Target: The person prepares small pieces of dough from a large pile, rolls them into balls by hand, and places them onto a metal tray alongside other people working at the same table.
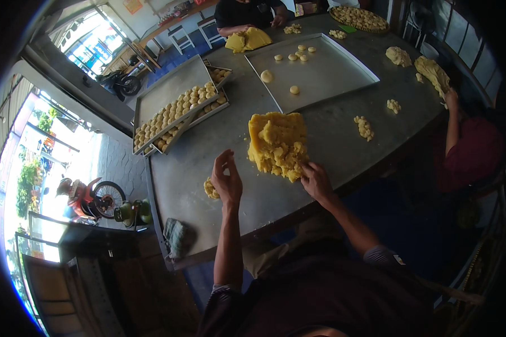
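My left hand point(226, 177) is raised with loosely curved fingers and nothing visible in it, left of a large crumbly yellow dough mass point(275, 143). A small lump of yellow pieces point(210, 187) lies on the steel table point(191, 219), partly hidden behind that hand. My right hand point(315, 180) grips the lower right edge of the large mass, its fingertips partly hidden in the dough. Small pale dough pieces point(364, 128) sit in a cluster to the right.
Trays of dough balls point(180, 109) stand left; a flat tray point(320, 73) with several rounds lies behind. A co-worker's hand point(451, 98) touches long dough point(433, 76) at right; another person point(244, 17) sits at the far side. A cloth point(174, 236) lies near left.
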A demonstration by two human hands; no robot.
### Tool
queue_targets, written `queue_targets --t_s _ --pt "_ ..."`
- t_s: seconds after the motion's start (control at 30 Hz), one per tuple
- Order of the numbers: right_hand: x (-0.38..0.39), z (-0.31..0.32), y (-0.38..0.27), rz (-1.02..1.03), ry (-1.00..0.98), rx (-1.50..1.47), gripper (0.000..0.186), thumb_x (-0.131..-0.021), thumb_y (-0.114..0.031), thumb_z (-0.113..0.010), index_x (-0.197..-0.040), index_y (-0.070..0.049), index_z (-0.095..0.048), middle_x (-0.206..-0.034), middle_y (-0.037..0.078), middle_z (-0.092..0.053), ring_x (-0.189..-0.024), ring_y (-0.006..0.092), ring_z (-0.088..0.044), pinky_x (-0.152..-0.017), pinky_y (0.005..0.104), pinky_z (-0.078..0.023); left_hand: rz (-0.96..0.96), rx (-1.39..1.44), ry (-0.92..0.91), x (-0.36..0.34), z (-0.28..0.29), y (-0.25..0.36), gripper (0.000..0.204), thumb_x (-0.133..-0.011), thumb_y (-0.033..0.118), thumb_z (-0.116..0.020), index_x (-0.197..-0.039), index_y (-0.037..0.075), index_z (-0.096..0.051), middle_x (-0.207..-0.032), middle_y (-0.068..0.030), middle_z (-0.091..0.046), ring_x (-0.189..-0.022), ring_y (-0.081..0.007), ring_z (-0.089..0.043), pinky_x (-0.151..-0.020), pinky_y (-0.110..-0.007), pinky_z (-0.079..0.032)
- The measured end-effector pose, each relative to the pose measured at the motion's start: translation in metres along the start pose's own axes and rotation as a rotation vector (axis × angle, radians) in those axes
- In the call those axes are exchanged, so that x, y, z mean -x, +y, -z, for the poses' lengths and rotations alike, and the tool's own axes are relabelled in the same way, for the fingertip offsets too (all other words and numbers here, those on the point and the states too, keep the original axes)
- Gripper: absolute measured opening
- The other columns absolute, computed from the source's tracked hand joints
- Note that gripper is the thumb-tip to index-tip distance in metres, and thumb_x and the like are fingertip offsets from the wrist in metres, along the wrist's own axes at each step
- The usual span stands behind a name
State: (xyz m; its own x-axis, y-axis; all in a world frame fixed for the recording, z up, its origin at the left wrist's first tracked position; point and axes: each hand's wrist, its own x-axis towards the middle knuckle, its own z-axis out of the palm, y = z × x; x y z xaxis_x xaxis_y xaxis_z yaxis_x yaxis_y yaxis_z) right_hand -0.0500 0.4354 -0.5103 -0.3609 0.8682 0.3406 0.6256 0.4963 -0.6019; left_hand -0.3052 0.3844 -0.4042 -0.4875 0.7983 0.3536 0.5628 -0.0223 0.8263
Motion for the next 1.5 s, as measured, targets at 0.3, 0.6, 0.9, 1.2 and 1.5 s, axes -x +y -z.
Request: queue_targets --t_s 0.3,0.6,0.9,1.2,1.5 --pt "-0.021 0.020 0.008 0.012 -0.139 0.127 0.038 -0.083 0.008 -0.053 -0.120 0.003 -0.061 -0.108 0.025 -0.059 -0.105 0.0412 -0.055 -0.090 0.0461 -0.047 0.070 -0.520 0.125 0.060 0.055 -0.130 0.039 -0.089 0.023 -0.064 -0.122 0.004 -0.056 -0.131 -0.0212 -0.051 -0.114 -0.0375 -0.054 -0.092 -0.045 -0.046" --pt "0.009 0.029 -0.016 -0.144 -0.253 0.134 0.047 -0.091 0.007 -0.051 -0.138 0.003 -0.045 -0.136 0.030 -0.044 -0.122 0.0441 -0.048 -0.100 0.0457 -0.044 0.570 0.241 0.319 0.065 0.079 -0.139 0.037 -0.087 0.030 -0.071 -0.102 0.000 -0.055 -0.090 -0.0174 -0.065 -0.084 -0.0337 -0.065 -0.076 -0.044 -0.051" --pt "0.026 -0.006 0.000 0.033 -0.029 0.286 0.047 -0.092 0.000 -0.056 -0.138 0.001 -0.047 -0.131 0.024 -0.050 -0.120 0.0422 -0.049 -0.098 0.0459 -0.045 0.308 0.030 0.544 0.061 0.093 -0.143 0.027 -0.097 0.022 -0.061 -0.108 -0.002 -0.056 -0.099 -0.0153 -0.068 -0.079 -0.0198 -0.068 -0.070 -0.033 -0.055" --pt "-0.008 0.026 -0.008 -0.019 -0.281 0.170 0.035 -0.081 0.002 -0.061 -0.116 0.004 -0.064 -0.109 0.019 -0.060 -0.104 0.0394 -0.057 -0.085 0.0432 -0.049 0.386 0.156 -0.277 0.076 0.063 -0.080 0.030 -0.093 0.018 -0.063 -0.117 0.000 -0.064 -0.103 -0.0143 -0.070 -0.090 -0.0254 -0.069 -0.071 -0.036 -0.054" --pt "0.026 -0.002 0.006 0.020 0.022 0.374 0.044 -0.090 0.003 -0.056 -0.134 0.001 -0.050 -0.130 0.027 -0.050 -0.120 0.0431 -0.051 -0.099 0.0434 -0.046 0.037 -0.772 -0.524 0.088 0.038 -0.028 0.035 -0.088 0.031 -0.063 -0.108 0.002 -0.060 -0.098 -0.0121 -0.065 -0.108 -0.0322 -0.057 -0.103 -0.048 -0.039"
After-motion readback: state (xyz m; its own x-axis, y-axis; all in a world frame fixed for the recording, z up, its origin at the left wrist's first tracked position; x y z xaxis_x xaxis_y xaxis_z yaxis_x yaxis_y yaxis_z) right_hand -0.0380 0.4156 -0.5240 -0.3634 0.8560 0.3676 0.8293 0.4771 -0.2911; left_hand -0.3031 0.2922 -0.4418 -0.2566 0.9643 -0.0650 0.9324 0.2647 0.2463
